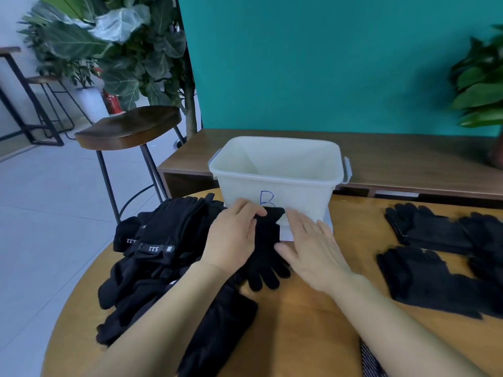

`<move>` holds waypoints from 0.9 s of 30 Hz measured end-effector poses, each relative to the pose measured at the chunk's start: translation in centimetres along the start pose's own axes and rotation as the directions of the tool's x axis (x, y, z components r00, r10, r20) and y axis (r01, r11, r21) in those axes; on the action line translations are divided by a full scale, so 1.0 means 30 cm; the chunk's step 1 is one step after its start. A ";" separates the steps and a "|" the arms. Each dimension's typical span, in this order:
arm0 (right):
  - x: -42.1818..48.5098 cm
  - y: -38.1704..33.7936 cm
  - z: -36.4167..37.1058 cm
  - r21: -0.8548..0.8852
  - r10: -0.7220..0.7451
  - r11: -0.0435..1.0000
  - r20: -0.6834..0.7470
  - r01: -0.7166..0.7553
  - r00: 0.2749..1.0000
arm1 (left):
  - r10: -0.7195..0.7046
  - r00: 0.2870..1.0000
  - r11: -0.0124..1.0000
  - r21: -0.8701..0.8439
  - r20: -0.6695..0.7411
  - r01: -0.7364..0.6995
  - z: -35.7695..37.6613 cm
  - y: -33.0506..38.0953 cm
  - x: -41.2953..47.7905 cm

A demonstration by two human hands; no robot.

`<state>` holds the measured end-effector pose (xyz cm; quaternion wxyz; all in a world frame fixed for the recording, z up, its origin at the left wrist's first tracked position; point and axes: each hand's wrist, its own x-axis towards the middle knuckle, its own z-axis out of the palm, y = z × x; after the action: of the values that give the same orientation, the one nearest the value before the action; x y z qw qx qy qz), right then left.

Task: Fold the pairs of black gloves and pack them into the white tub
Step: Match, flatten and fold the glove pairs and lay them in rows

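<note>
A black knit glove [265, 251] lies flat on the round wooden table [302, 322], cuff toward the white tub [277, 170], fingers pointing at me. My left hand [232, 238] lies over its left side, fingertips at the cuff. My right hand [313, 246] rests flat and straight-fingered along its right edge. The tub stands just behind, marked with a blue "B"; no gloves show inside it. A heap of black gloves [160, 254] sits to the left. More black gloves [446, 254] lie spread at the right.
One long black glove [217, 338] lies near the table's front edge under my left forearm. A wooden bar stool [128, 126] stands left of the table. A low wooden bench [408, 156] and a teal wall are behind the tub, with leafy plants on both sides.
</note>
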<state>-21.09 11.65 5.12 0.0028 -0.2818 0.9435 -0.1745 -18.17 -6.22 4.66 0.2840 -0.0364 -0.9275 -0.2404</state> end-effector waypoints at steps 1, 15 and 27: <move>-0.023 -0.017 -0.056 0.084 0.019 0.996 -0.042 -0.015 0.999 | -0.003 1.000 0.998 -0.059 -0.014 0.002 -0.034 0.038 0.004; -0.417 -0.024 -0.452 0.529 0.142 0.842 -0.024 -0.108 0.990 | 0.057 0.959 0.944 -0.327 0.278 0.039 -0.303 0.494 -0.135; -0.617 -0.008 -0.471 0.432 0.313 0.876 -0.175 -0.213 0.933 | 0.019 0.992 0.995 -0.102 0.125 -0.006 -0.259 0.651 -0.261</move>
<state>-6.84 25.95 16.74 -0.0289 -0.1200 0.9093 -0.3974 -3.68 7.92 14.32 0.2242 -0.0718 -0.9299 -0.2826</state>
